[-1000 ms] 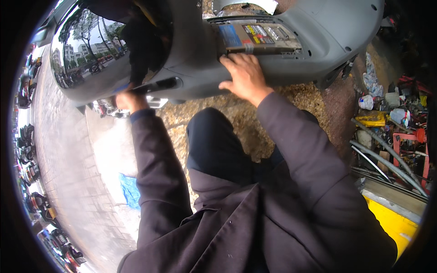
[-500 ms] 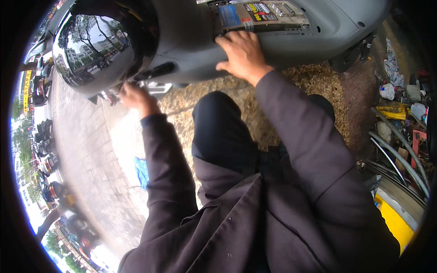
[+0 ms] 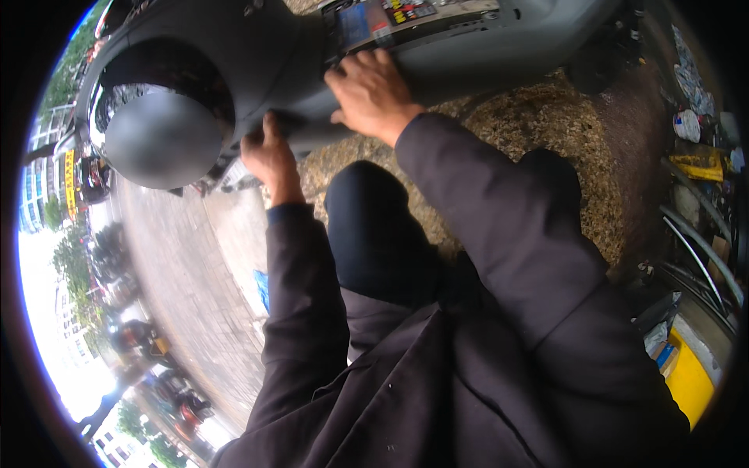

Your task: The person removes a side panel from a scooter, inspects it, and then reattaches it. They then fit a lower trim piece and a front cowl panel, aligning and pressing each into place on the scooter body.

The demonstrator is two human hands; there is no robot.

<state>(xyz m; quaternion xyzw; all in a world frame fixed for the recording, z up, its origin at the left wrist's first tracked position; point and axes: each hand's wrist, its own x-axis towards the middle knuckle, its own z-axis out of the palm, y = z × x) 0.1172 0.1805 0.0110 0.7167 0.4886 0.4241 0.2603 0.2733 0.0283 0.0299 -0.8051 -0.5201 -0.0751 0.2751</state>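
The grey body panel [image 3: 460, 66] of what looks like a scooter stretches across the top. My right hand [image 3: 373, 93] rests on it with fingers spread, fingertips by the rim of a recess. In that recess lies a box-shaped battery-like unit [image 3: 355, 23] with coloured labels. My left hand [image 3: 271, 160] is lower on the left, against the panel's edge beside a dark slot [image 3: 287, 121]. One of its fingers points up and another stands apart; the rest are partly hidden. Just left of it bulges a glossy round cover [image 3: 164, 140], its surface blurred.
Pebbled ground [image 3: 538, 117] lies under the panel, and paving [image 3: 179, 257] runs off to the left. Parked motorbikes [image 3: 140, 339] line the far left. At the right are grey hoses [image 3: 702, 242], a yellow bag [image 3: 697, 165] and a yellow bin-like object [image 3: 690, 374].
My left hand has come up and right from below the round cover onto the panel's edge. The view has shifted; my right hand still lies by the recess.
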